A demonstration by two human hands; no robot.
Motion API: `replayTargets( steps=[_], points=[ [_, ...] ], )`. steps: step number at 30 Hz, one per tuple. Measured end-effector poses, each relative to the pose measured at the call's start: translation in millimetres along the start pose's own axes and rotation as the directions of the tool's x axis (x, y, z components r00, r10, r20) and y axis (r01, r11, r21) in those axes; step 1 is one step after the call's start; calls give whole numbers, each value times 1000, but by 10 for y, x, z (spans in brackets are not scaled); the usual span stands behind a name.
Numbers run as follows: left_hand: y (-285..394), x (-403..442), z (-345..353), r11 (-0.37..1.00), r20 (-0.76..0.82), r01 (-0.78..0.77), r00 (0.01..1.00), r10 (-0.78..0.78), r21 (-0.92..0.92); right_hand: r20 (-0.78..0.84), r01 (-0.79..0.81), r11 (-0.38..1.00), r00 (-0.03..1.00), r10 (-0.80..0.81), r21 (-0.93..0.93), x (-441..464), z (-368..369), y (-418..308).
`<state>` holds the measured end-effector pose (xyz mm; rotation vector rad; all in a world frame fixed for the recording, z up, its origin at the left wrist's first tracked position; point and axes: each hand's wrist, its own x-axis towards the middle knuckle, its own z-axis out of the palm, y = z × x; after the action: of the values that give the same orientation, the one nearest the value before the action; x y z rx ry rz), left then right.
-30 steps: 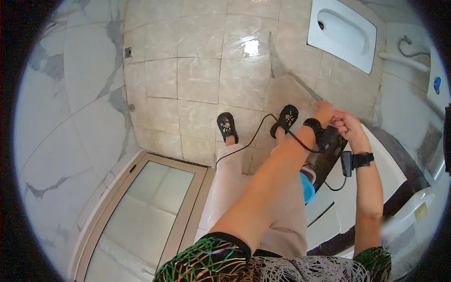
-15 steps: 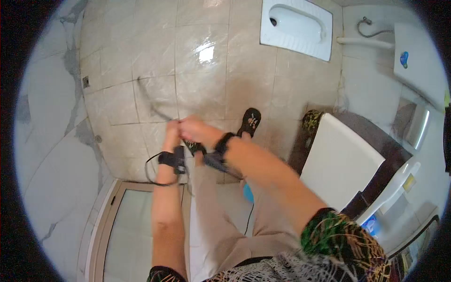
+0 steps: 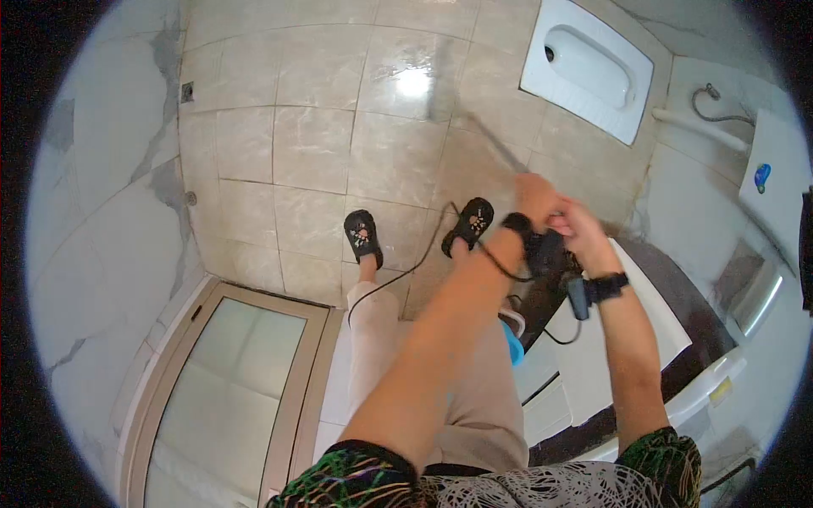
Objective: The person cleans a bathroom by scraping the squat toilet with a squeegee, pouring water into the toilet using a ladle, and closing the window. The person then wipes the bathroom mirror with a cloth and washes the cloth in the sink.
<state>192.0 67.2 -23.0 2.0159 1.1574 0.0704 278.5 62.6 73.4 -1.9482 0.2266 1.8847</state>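
Note:
My left hand (image 3: 535,199) is closed around a thin grey pole (image 3: 501,148) that slants down to the tiled floor. Just behind it, my right hand (image 3: 580,227) is closed at the same pole, near its upper part. Motion smears the pole, and a faint dark band on the floor by its far end is too blurred to name. Both wrists wear black straps with small devices, from which a black cable (image 3: 406,273) loops past my legs. My black clogs (image 3: 362,237) stand apart on the tiles.
A white squat toilet (image 3: 589,72) is set into the floor at the upper right. To the right stand a white-topped cabinet (image 3: 652,326) and a wall cistern (image 3: 775,161). A framed glass door (image 3: 229,372) is at the lower left. Something blue (image 3: 513,343) sits beside my leg.
Both hands and the pole have swung from the left to the right, beside the cabinet. My view has shifted left, and both clogs now show fully.

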Motion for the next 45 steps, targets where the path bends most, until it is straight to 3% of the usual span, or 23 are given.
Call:
replayTargets(
  steps=[3,7,8,10,13,16,18,21,23,24,26,27,30,32,34,36,39,40,41,42,43,44,45],
  points=[
    [510,253,-116,1000,163,-1,987,-1,11,16,34,994,999,-33,-101,-195,-342,-189],
    [619,-28,-110,951,32,17,999,-7,-310,-7,88,975,996,-91,-205,-505,-326,-60],
    [598,-221,-112,890,144,165,983,-114,-424,7,104,970,995,-104,-221,-621,-198,55],
    [466,-709,-181,635,244,398,916,-320,-662,20,73,933,997,-71,-353,-804,48,292],
    [225,-1604,-8,203,272,489,731,-626,-849,296,247,821,950,-100,-514,-639,245,873],
    [-106,-1811,263,-88,495,632,506,-706,-770,284,-91,887,928,240,-453,-415,419,1080],
    [-96,-1568,153,-254,628,658,425,-652,-709,338,40,902,934,120,-430,-133,289,1105],
    [245,-1019,-48,540,231,427,890,-392,-725,213,5,787,964,160,-617,-46,-74,461],
    [389,-561,107,809,1,13,1000,-16,-588,168,31,739,979,112,-673,-86,-378,4],
    [475,-322,272,717,-92,-74,996,14,-693,141,4,764,983,114,-646,-93,-509,-210],
    [776,198,297,381,43,93,990,-138,-920,86,-4,752,993,80,-659,-115,-740,-657],
    [923,422,208,93,309,339,920,-243,-936,62,7,712,997,51,-702,-139,-809,-852],
    [979,947,637,-150,323,300,933,-160,-942,60,33,706,998,14,-707,-302,-958,-1297],
    [1102,1070,327,353,122,140,990,-71,-925,-22,14,731,999,-39,-682,-364,-1028,-1431],
    [1184,1164,43,436,117,154,987,-111,-887,-46,45,744,994,-101,-666,-350,-1034,-1439],
    [1292,1282,-80,102,299,340,909,-290,-935,-34,123,746,981,-192,-655,-368,-1081,-1462],
    [1235,1124,-276,-151,245,217,947,-210,-965,-41,183,726,959,-279,-663,-473,-829,-1453],
    [1031,1025,-206,-176,264,270,963,56,-947,92,299,752,948,-305,-587,-304,-823,-1281],
    [1172,650,-778,-130,102,69,957,-272,-989,161,323,762,946,-282,-561,-339,-653,-1215],
    [386,816,-8,-62,339,336,894,-294,-940,230,344,774,938,-258,-532,-372,-484,-1148],
    [385,476,-348,279,149,301,876,-458,-912,239,278,772,956,-168,-571,-594,-114,-1180],
    [393,225,-739,112,198,303,819,-539,-947,342,272,807,935,-94,-525,-393,48,-998],
    [95,24,-764,237,112,297,809,-577,-925,397,239,831,918,-24,-502,-97,237,-754]
  ],
)
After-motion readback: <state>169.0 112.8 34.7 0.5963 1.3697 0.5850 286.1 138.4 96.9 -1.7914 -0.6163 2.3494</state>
